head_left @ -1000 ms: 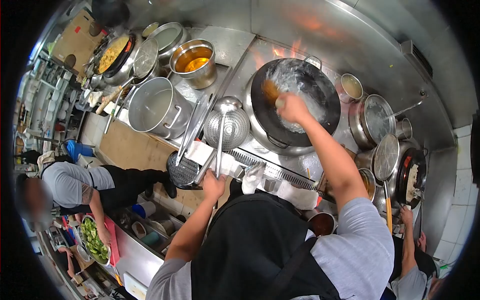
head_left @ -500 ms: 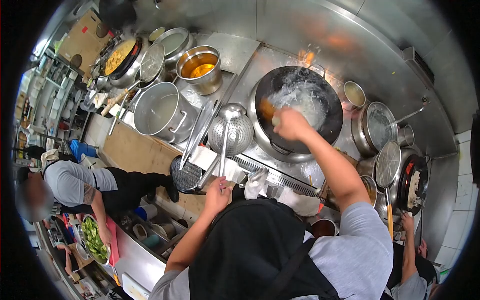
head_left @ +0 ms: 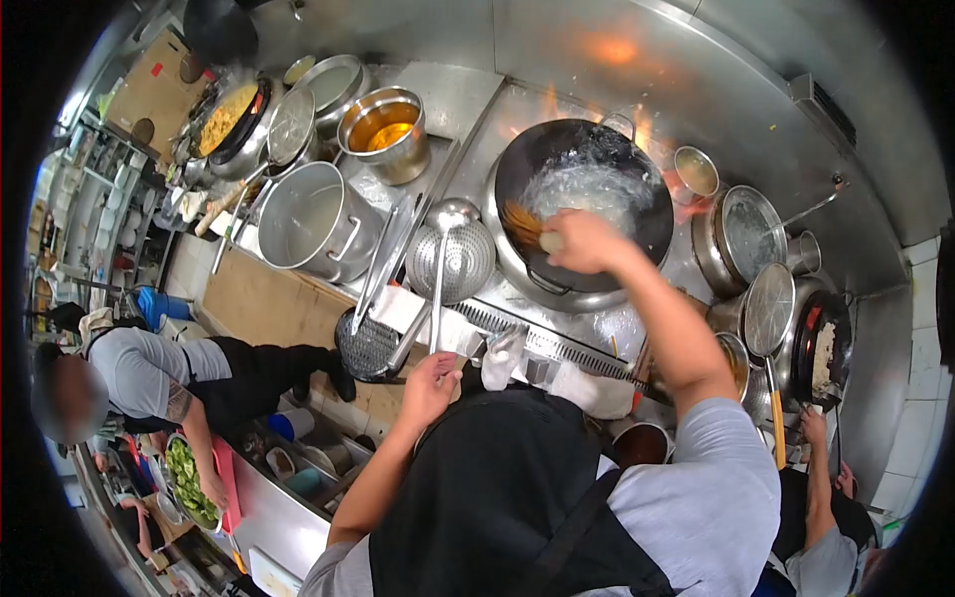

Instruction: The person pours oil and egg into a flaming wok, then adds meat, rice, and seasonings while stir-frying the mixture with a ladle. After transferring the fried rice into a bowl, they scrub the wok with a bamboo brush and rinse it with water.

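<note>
A black wok [head_left: 515, 164] sits over the burner with bubbling, cloudy water [head_left: 597, 189] in it. My right hand [head_left: 587, 241] is closed around the pale handle of a bamboo wok brush [head_left: 521, 221], whose bristles touch the wok's near-left inner wall. Lower left, my left hand [head_left: 431, 386] has its fingers curled at the end of a long steel ladle [head_left: 440, 274]. The ladle's bowl rests over the far edge of a perforated strainer [head_left: 453, 264], left of the wok.
Flames [head_left: 642, 127] rise behind the wok. To the left stand a large pot [head_left: 308, 214] and a pot of orange oil [head_left: 390, 134]. A mesh skimmer [head_left: 769, 310] lies right. One co-worker [head_left: 164, 373] handles greens at left; another's hand [head_left: 814, 425] is by a right-hand wok.
The brush was blurred by motion and now shows sharply near the wok's left wall. Flames behind the wok have spread. The whole view has shifted slightly.
</note>
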Demonstrator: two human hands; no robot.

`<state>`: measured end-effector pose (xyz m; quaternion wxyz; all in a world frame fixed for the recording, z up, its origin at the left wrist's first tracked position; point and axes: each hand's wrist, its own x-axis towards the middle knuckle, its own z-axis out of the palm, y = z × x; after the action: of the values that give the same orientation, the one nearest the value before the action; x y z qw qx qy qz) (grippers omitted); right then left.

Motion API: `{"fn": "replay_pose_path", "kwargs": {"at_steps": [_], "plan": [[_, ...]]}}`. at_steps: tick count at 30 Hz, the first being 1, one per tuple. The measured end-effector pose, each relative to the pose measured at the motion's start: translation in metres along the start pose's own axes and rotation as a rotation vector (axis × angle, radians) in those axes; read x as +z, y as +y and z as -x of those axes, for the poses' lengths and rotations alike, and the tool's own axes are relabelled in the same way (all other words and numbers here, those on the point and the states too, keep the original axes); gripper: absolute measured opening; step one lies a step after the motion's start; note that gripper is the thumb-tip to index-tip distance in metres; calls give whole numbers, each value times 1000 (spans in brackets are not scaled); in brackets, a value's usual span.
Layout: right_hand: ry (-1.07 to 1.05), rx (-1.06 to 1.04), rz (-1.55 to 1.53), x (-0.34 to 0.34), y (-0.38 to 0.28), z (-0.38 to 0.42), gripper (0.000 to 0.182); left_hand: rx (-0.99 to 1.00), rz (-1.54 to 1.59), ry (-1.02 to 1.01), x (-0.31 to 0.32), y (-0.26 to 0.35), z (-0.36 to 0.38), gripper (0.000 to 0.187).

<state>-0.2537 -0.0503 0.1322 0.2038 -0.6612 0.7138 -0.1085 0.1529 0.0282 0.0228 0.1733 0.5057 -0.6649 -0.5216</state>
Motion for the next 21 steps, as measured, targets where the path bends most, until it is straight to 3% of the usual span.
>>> {"fn": "replay_pose_path", "kwargs": {"at_steps": [2, 4, 5, 7, 8, 11, 13, 16, 18, 20, 21], "plan": [[-379, -109, 71, -52, 7, 15, 47, -20, 70, 8, -3, -1, 3, 38], [-387, -81, 52, -53, 45, -9, 46, -30, 74, -4, 0, -4, 2, 37], [-417, 228, -89, -47, 51, -28, 44, -28, 77, -14, 3, -9, 0, 38], [42, 247, -126, 11, 100, -66, 47, -21, 87, -29, 10, -7, -1, 38], [201, 294, -145, 23, 88, -66, 48, -31, 99, -64, 12, 2, -2, 38], [136, 153, 21, 37, 43, -46, 45, -23, 90, -102, 8, 10, -1, 37], [-300, -61, 241, -6, -2, -13, 47, -2, 75, -102, 4, 11, -3, 37], [-483, -114, 295, -44, 3, -1, 47, -2, 94, -56, -1, 7, 4, 38], [-420, -3, 210, -17, 54, -31, 47, -3, 107, -46, 2, 5, 1, 36], [30, 243, 46, 25, 98, -55, 46, 6, 113, -69, 6, 3, 1, 36], [76, 231, 48, 29, 84, -49, 45, 6, 111, -87, 6, 3, 1, 36]]}}
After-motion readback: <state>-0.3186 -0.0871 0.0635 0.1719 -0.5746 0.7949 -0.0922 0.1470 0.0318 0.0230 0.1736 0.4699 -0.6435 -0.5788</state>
